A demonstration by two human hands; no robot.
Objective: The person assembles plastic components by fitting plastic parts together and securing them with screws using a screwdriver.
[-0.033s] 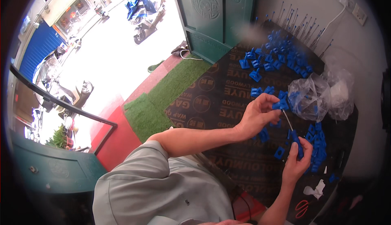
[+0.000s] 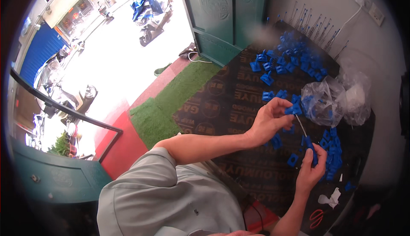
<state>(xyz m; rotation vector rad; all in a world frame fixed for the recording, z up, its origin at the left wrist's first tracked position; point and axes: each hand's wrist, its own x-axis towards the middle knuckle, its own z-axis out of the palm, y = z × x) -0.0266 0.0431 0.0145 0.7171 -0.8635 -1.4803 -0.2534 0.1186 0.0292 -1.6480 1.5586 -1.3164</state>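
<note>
Blue clip (image 2: 294, 109) in left hand (image 2: 270, 120)

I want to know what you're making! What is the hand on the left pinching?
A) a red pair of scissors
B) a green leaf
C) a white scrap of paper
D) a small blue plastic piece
D: the left hand pinches a small blue plastic piece at its fingertips, with a thin metal pin running from it down to the right hand.

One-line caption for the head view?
Left hand holds a blue plastic piece; right hand holds a thin metal pin between them over a dark board.
</note>
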